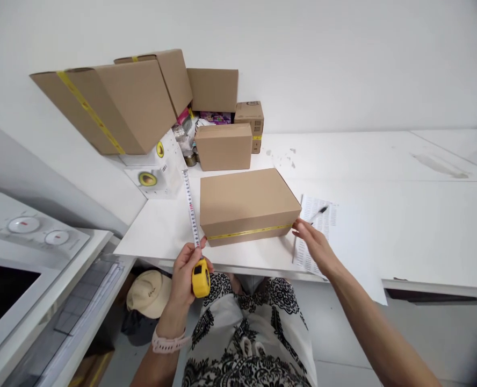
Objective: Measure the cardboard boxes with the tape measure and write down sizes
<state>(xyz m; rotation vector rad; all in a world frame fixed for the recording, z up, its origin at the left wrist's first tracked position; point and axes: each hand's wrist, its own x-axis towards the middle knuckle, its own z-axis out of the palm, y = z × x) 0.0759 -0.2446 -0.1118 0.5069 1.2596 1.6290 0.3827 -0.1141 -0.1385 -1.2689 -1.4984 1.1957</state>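
Observation:
My left hand [185,277] grips a yellow tape measure [201,278] at the table's front edge. Its white blade [190,207] runs away from me along the left side of a closed cardboard box [246,201] with a yellow tape strip on its front face. My right hand [313,242] rests at the box's front right corner, fingers extended and touching it. Under that hand lies a printed sheet [317,231] with a pen [319,213] on it.
More cardboard boxes [223,145] are piled at the back left of the white table [403,226], two large ones [113,105] leaning over. A white appliance [29,258] stands at the left. A beige cap [149,293] lies under the table.

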